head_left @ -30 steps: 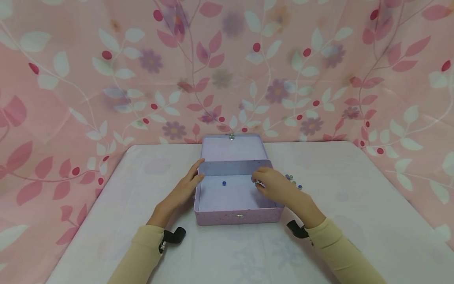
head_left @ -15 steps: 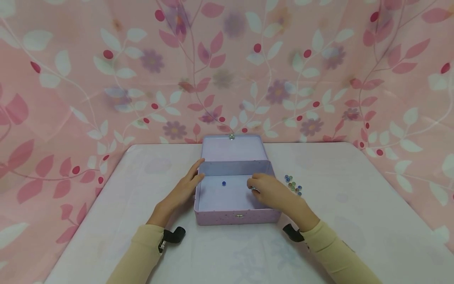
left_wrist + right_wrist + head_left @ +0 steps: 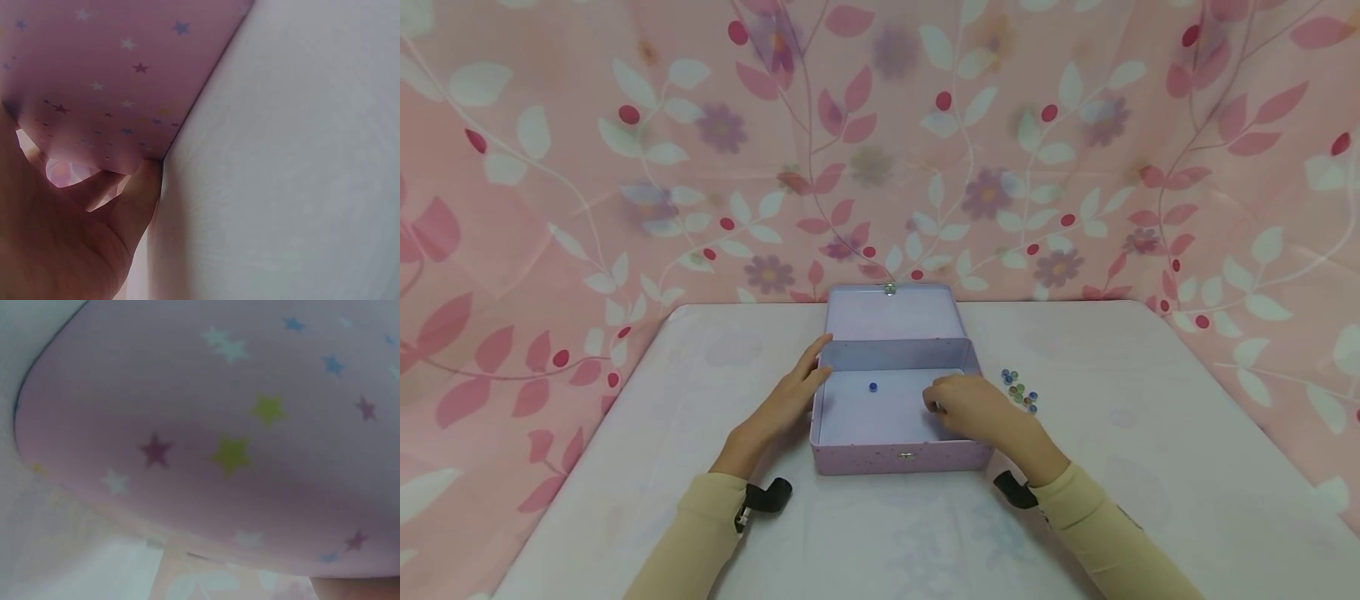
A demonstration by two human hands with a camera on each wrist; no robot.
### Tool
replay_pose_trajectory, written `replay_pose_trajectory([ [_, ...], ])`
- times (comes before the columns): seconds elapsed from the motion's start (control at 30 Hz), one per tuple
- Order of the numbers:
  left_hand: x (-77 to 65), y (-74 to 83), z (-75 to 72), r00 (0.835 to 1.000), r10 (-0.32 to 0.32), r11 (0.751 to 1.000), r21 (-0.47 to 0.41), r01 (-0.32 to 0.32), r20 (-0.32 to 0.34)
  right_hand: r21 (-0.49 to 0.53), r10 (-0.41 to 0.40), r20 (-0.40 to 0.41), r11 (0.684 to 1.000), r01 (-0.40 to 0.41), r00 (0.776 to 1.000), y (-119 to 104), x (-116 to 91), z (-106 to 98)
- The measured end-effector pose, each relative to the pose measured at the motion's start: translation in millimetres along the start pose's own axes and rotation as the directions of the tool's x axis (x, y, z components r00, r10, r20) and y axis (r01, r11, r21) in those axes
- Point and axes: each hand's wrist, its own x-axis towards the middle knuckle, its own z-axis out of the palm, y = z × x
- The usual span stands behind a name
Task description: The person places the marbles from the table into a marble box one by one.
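A pink-lilac tin box point(image 3: 857, 457) stands with its lid point(image 3: 891, 312) raised at the back. One blue glass marble point(image 3: 873, 387) lies on the box floor, left of the middle. My left hand point(image 3: 784, 406) rests against the box's left side, fingers fairly straight along it; the left wrist view shows that hand point(image 3: 81, 219) touching the star-printed wall point(image 3: 119, 69). Inside the box on the right, my right hand point(image 3: 973, 406) pinches a small marble, mostly hidden by the fingers. The right wrist view is filled by the box's star-printed outside point(image 3: 206, 412).
Several blue, green and amber marbles point(image 3: 1018, 392) lie grouped on the white-covered table point(image 3: 1112, 400), right of the box. A metal clasp point(image 3: 907, 455) sits on the box's front. Behind the table hangs a pink floral cloth point(image 3: 880, 150).
My right hand has moved slightly left and lower inside the box, showing more of the marbles outside. The left hand, the box and the blue marble have stayed put.
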Motion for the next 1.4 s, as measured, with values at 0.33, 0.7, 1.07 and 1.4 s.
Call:
replay_pose_trajectory([
  [0.33, -0.6, -0.3, 0.0, 1.000, 0.005, 1.000, 0.013, -0.005, -0.007, -0.016, -0.021, 0.005, 1.000, 0.021, 1.000, 0.9, -0.5, 1.3],
  [0.7, -0.8, -0.2, 0.8, 1.000, 0.013, 1.000, -0.003, -0.013, -0.008, 0.044, -0.002, 0.003, 0.999, 0.001, 1.000, 2.5, -1.5, 1.0],
  [1.07, -1.5, 1.1, 0.4, 1.000, 0.023, 1.000, -0.005, -0.023, -0.013, 0.111, 0.005, -0.078, 0.994, 0.004, 0.997, 18.7, -6.4, -23.0],
  [1.4, -0.9, -0.5, 1.0, 0.999, 0.047, 0.999, 0.026, -0.047, -0.023, 0.179, 0.101, -0.156, 0.981, -0.072, 0.983, 35.1, -17.1, -43.9],
])
